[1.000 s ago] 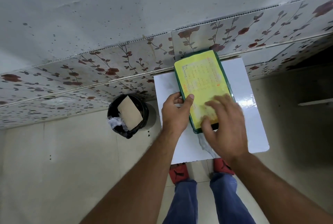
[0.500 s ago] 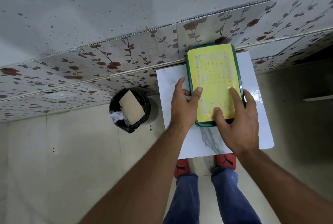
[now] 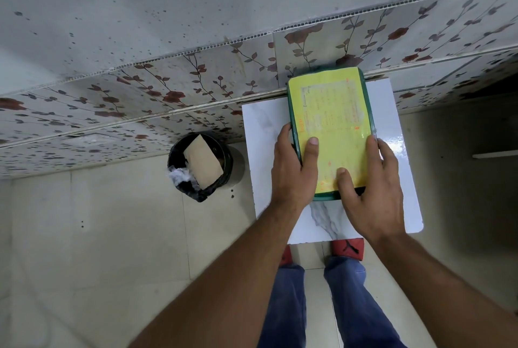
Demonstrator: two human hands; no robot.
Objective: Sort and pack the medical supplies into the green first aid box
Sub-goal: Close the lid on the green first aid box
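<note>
The green first aid box (image 3: 330, 123) lies closed on a small white marble-patterned table (image 3: 266, 123), its yellow printed label facing up and its far end against the wall. My left hand (image 3: 294, 171) grips the box's near left edge, thumb on the label. My right hand (image 3: 370, 188) holds the near right corner, thumb pressed on the lid and fingers along the right side. No loose medical supplies are visible; the inside of the box is hidden.
A black waste bin (image 3: 200, 165) with a brown cardboard piece and crumpled plastic stands on the floor left of the table. A floral-patterned wall (image 3: 168, 89) runs behind. My legs in blue jeans and red shoes (image 3: 347, 246) are below the table's near edge.
The box has straightened and slid toward the wall. My right hand moved from flat on the lid to gripping the near right corner; my left hand stays on the left edge.
</note>
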